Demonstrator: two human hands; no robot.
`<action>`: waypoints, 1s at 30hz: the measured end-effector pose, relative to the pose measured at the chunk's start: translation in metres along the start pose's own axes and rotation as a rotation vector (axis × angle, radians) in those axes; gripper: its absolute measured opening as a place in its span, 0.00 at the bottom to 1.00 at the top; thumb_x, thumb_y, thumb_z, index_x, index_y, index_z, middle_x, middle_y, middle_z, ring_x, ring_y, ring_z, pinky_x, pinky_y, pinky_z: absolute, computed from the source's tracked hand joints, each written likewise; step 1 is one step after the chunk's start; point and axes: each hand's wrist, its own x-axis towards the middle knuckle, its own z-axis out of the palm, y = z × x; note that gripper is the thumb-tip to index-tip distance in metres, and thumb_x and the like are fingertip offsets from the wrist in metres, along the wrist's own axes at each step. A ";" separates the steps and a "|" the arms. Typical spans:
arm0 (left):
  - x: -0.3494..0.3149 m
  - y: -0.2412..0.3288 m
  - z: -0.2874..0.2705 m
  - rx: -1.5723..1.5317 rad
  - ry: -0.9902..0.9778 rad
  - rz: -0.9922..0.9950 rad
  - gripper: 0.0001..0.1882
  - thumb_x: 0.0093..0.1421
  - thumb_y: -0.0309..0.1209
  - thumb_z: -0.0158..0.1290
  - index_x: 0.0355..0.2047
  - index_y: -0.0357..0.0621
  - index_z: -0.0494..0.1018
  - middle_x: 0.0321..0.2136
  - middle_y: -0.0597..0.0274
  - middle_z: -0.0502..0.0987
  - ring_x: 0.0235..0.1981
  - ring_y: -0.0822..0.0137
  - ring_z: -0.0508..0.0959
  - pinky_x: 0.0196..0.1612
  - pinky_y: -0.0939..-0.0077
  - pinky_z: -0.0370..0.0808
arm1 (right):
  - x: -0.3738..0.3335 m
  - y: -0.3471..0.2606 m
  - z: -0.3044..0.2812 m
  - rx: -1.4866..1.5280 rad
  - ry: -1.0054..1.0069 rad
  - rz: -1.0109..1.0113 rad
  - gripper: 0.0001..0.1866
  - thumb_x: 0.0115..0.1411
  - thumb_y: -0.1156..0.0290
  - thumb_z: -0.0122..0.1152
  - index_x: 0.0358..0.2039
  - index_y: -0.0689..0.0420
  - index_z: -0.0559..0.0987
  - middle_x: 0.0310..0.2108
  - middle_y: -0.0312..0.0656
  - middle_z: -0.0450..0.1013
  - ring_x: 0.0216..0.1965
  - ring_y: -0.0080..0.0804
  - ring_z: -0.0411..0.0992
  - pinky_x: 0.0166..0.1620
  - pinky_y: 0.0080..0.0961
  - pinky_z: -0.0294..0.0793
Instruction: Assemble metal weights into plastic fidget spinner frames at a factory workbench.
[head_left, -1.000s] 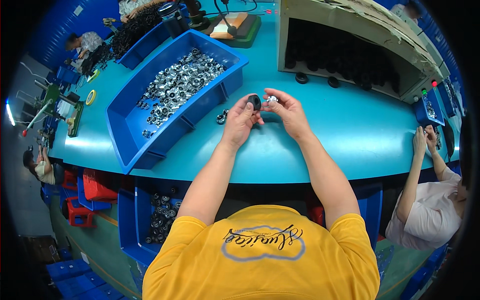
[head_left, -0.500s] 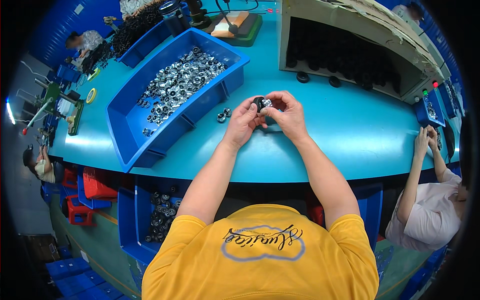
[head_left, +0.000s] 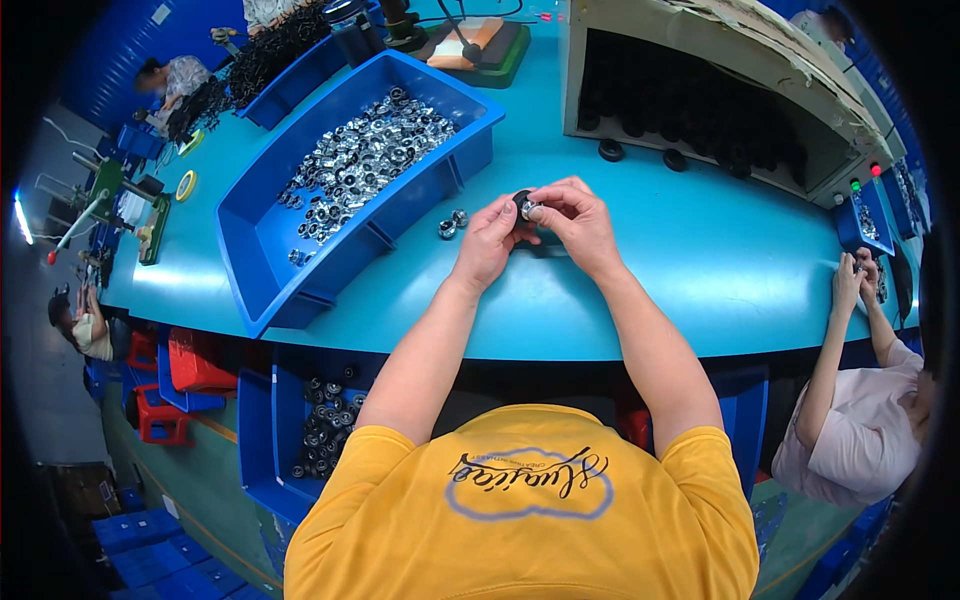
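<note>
Over the teal tabletop, my two hands meet at one small assembly. My left hand (head_left: 487, 242) is closed round a black ring-shaped part (head_left: 521, 199). Thumb and fingers of my right hand (head_left: 580, 225) pinch a shiny silver metal part (head_left: 530, 211) against the ring's face. How deep the metal sits in the ring is hidden by my fingers. A few loose silver metal parts (head_left: 448, 228) lie on the table left of my left hand. Beyond them, a large blue bin (head_left: 375, 235) holds many similar silver and black parts (head_left: 365, 165).
At the back right, an open-fronted box (head_left: 570, 90) holds dark round parts, with black rings (head_left: 610, 150) before it. A green hand press (head_left: 105, 190) stands far left. Below the table edge, a blue bin (head_left: 258, 430) contains black wheel-like parts. A co-worker's hands (head_left: 852, 275) work at right.
The silver part stood out from the black ring before; now it is turned and lies closer against it. My right fingers have shifted over it. The whole view has moved slightly.
</note>
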 end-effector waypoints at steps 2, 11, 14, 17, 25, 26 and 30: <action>0.000 -0.002 -0.001 0.022 -0.002 0.011 0.24 0.76 0.43 0.45 0.61 0.35 0.70 0.49 0.57 0.79 0.47 0.65 0.80 0.47 0.67 0.79 | -0.001 0.000 0.000 -0.047 0.028 0.023 0.08 0.57 0.78 0.73 0.38 0.60 0.85 0.35 0.36 0.80 0.37 0.20 0.77 0.40 0.19 0.77; 0.001 -0.003 0.011 0.235 0.079 0.077 0.20 0.74 0.35 0.50 0.60 0.36 0.69 0.47 0.57 0.78 0.42 0.68 0.81 0.45 0.70 0.82 | -0.002 0.011 0.001 -0.060 0.073 0.005 0.07 0.60 0.78 0.69 0.40 0.61 0.84 0.32 0.35 0.80 0.32 0.21 0.78 0.38 0.19 0.78; 0.002 -0.004 0.011 0.196 0.089 0.091 0.18 0.74 0.34 0.49 0.60 0.38 0.67 0.45 0.59 0.77 0.40 0.70 0.80 0.43 0.71 0.82 | 0.001 0.017 -0.003 0.153 -0.007 0.118 0.10 0.62 0.77 0.68 0.44 0.63 0.83 0.37 0.37 0.80 0.35 0.22 0.78 0.38 0.21 0.79; 0.001 -0.008 0.009 0.209 0.125 0.134 0.17 0.75 0.34 0.47 0.59 0.40 0.66 0.42 0.61 0.76 0.36 0.72 0.78 0.40 0.73 0.81 | 0.001 0.009 0.001 0.106 0.069 0.125 0.13 0.64 0.74 0.68 0.48 0.64 0.82 0.42 0.40 0.80 0.38 0.22 0.77 0.37 0.22 0.79; -0.001 -0.013 0.010 0.380 0.186 0.212 0.13 0.75 0.31 0.47 0.56 0.41 0.68 0.38 0.65 0.74 0.31 0.77 0.74 0.32 0.79 0.78 | -0.001 0.003 0.002 0.094 -0.053 0.258 0.16 0.63 0.68 0.72 0.47 0.61 0.82 0.38 0.38 0.80 0.37 0.22 0.76 0.37 0.21 0.78; -0.001 -0.013 0.010 0.395 0.187 0.203 0.13 0.75 0.31 0.47 0.56 0.41 0.68 0.39 0.64 0.74 0.31 0.76 0.75 0.32 0.78 0.79 | -0.002 0.002 0.002 0.103 -0.050 0.265 0.15 0.62 0.68 0.72 0.47 0.61 0.82 0.39 0.38 0.80 0.36 0.22 0.76 0.36 0.21 0.77; -0.003 -0.012 0.006 0.425 0.207 0.112 0.13 0.75 0.31 0.46 0.56 0.40 0.69 0.40 0.64 0.75 0.32 0.76 0.76 0.33 0.76 0.80 | -0.002 0.004 0.003 0.084 -0.043 0.269 0.13 0.62 0.69 0.71 0.44 0.61 0.81 0.36 0.39 0.79 0.35 0.22 0.76 0.35 0.20 0.77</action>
